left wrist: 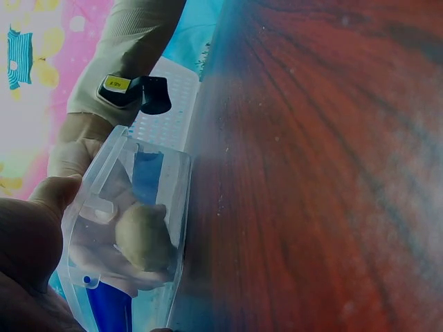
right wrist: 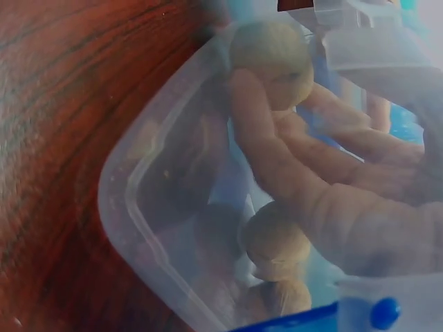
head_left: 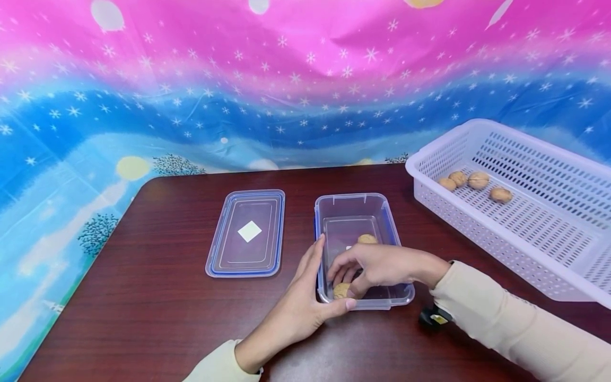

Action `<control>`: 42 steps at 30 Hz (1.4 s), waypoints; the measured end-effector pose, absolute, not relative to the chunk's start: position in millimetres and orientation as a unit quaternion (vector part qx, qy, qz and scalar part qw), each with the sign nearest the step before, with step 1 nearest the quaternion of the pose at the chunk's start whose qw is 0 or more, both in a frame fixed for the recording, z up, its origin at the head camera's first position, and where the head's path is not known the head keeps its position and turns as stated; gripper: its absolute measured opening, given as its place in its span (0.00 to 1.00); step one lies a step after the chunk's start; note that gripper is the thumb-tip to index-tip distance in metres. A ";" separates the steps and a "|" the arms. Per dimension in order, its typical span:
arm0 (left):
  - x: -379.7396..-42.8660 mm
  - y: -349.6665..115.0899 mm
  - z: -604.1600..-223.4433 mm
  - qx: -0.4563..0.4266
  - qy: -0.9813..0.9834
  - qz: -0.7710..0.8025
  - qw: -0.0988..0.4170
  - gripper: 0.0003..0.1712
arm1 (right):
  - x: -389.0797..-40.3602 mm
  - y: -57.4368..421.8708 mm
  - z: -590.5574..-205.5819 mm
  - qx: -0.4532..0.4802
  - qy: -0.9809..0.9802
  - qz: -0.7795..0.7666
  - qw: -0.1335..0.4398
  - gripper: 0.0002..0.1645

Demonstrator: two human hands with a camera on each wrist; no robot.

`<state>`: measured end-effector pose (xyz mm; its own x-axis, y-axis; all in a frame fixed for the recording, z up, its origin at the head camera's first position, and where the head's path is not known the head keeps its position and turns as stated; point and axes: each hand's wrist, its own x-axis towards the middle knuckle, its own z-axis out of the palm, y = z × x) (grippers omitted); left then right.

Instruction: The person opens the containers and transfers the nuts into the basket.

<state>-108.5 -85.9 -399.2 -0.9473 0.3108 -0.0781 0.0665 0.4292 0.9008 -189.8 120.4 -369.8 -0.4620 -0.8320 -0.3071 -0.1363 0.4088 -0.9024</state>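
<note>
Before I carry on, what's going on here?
A person's right hand is inside the clear box, pinching a walnut by the near left corner. The left hand rests against the box's left side, its thumb at the near rim. At least one more walnut lies farther back in the box. The lid is off, flat on the table to the left. Four walnuts show in the pale basket at right.
</note>
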 end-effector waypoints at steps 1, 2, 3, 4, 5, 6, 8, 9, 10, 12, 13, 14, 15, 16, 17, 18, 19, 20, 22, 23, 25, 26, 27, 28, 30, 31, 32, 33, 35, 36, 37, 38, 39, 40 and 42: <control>-108.6 -85.9 -399.2 0.113 0.838 0.522 0.116 0.69 | -189.9 120.2 -369.9 -0.325 0.733 -0.438 0.407 0.23; -108.6 -85.8 -399.1 0.113 0.838 0.521 0.116 0.69 | -190.0 120.0 -370.0 -0.320 0.729 -0.442 0.413 0.23; -108.7 -85.8 -399.0 0.114 0.838 0.521 0.116 0.69 | -190.1 120.0 -369.9 -0.316 0.725 -0.446 0.419 0.23; -108.7 -85.7 -398.9 0.114 0.838 0.521 0.116 0.69 | -190.2 120.1 -369.9 -0.313 0.723 -0.449 0.422 0.23; -108.7 -85.7 -398.8 0.114 0.838 0.521 0.116 0.69 | -190.2 120.2 -369.8 -0.311 0.720 -0.451 0.426 0.23; -108.7 -85.7 -398.7 0.114 0.838 0.520 0.116 0.69 | -190.3 120.4 -369.7 -0.309 0.719 -0.452 0.428 0.24; -108.5 -85.8 -398.5 0.113 0.838 0.521 0.116 0.69 | -190.6 120.8 -369.5 -0.308 0.715 -0.454 0.432 0.24; -108.4 -85.9 -398.5 0.113 0.838 0.521 0.117 0.68 | -190.7 121.0 -369.4 -0.307 0.714 -0.454 0.435 0.24; -108.3 -85.9 -398.4 0.113 0.838 0.520 0.117 0.68 | -190.8 121.1 -369.5 -0.307 0.712 -0.455 0.438 0.24; -108.1 -86.0 -398.4 0.112 0.838 0.520 0.117 0.68 | -191.0 121.5 -369.4 -0.307 0.711 -0.454 0.441 0.23; -108.1 -86.0 -398.4 0.112 0.839 0.520 0.117 0.68 | -191.0 121.5 -369.3 -0.309 0.710 -0.453 0.441 0.23; -108.1 -86.0 -398.4 0.111 0.839 0.520 0.117 0.68 | -191.1 121.7 -369.3 -0.310 0.712 -0.451 0.441 0.23; -108.2 -85.9 -398.4 0.111 0.839 0.520 0.117 0.68 | -191.2 122.0 -369.2 -0.313 0.714 -0.447 0.439 0.23; -108.1 -85.9 -398.4 0.111 0.839 0.520 0.117 0.68 | -191.2 122.2 -369.2 -0.316 0.716 -0.444 0.437 0.23; -108.1 -85.9 -398.4 0.111 0.838 0.521 0.117 0.68 | -191.3 122.5 -369.1 -0.318 0.718 -0.441 0.434 0.23; -108.2 -85.8 -398.5 0.112 0.838 0.521 0.116 0.68 | -191.4 122.7 -369.0 -0.322 0.721 -0.438 0.430 0.23; -108.1 -85.8 -398.5 0.112 0.838 0.521 0.116 0.68 | -191.4 123.1 -368.9 -0.324 0.723 -0.435 0.428 0.23; -108.2 -85.8 -398.5 0.112 0.838 0.521 0.116 0.68 | -191.4 123.4 -368.7 -0.326 0.724 -0.433 0.427 0.23; -108.3 -85.7 -398.6 0.114 0.838 0.522 0.115 0.68 | -191.4 123.7 -368.5 -0.326 0.720 -0.435 0.431 0.22; -108.4 -85.7 -398.6 0.115 0.837 0.522 0.115 0.68 | -191.4 123.7 -368.3 -0.325 0.717 -0.437 0.434 0.22; -108.7 -85.7 -398.7 0.116 0.837 0.523 0.114 0.68 | -191.3 123.6 -368.4 -0.327 0.713 -0.440 0.438 0.21; -108.9 -85.7 -398.8 0.116 0.836 0.524 0.114 0.68 | -191.1 123.4 -368.3 -0.327 0.710 -0.442 0.440 0.20; -109.0 -85.8 -398.9 0.117 0.836 0.524 0.114 0.68 | -191.0 123.2 -368.5 -0.328 0.708 -0.444 0.442 0.20; -109.0 -85.7 -398.9 0.117 0.836 0.524 0.114 0.68 | -190.6 123.1 -368.4 -0.329 0.707 -0.444 0.441 0.19; -108.9 -85.6 -399.0 0.118 0.836 0.524 0.114 0.68 | -190.0 123.0 -368.5 -0.336 0.710 -0.440 0.435 0.19; -108.9 -85.6 -399.1 0.118 0.835 0.524 0.114 0.68 | -189.8 123.0 -368.4 -0.338 0.710 -0.439 0.434 0.18; -108.8 -85.5 -399.1 0.119 0.835 0.525 0.113 0.68 | -189.7 123.2 -368.6 -0.341 0.712 -0.437 0.430 0.18; -108.7 -85.5 -399.3 0.119 0.835 0.525 0.113 0.69 | -189.6 123.3 -368.8 -0.343 0.715 -0.435 0.427 0.18; -108.6 -85.6 -399.6 0.120 0.835 0.526 0.112 0.69 | -189.4 123.6 -367.9 -0.345 0.720 -0.432 0.420 0.18; -108.6 -85.6 -399.7 0.120 0.835 0.526 0.111 0.69 | -189.6 124.1 -367.4 -0.347 0.720 -0.433 0.417 0.19; -108.6 -85.7 -399.7 0.120 0.834 0.526 0.111 0.69 | -189.8 124.6 -366.5 -0.347 0.721 -0.434 0.414 0.19; -108.5 -85.8 -399.7 0.120 0.834 0.527 0.111 0.69 | -190.0 125.2 -365.4 -0.346 0.722 -0.435 0.411 0.20; -108.5 -85.9 -399.7 0.120 0.834 0.528 0.111 0.69 | -190.4 125.8 -363.7 -0.347 0.722 -0.437 0.409 0.20; -108.5 -86.1 -399.6 0.120 0.834 0.527 0.112 0.69 | -191.0 126.8 -361.7 -0.348 0.722 -0.439 0.406 0.21; -108.4 -86.4 -399.4 0.117 0.834 0.527 0.114 0.69 | -192.8 130.1 -357.4 -0.344 0.720 -0.445 0.406 0.23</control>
<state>-108.4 -86.4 -399.4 -0.9464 0.3160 -0.0673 0.0751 0.4178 0.9054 -192.8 130.1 -357.4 -0.4335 -0.8568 -0.2791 -0.1332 0.3673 -0.9205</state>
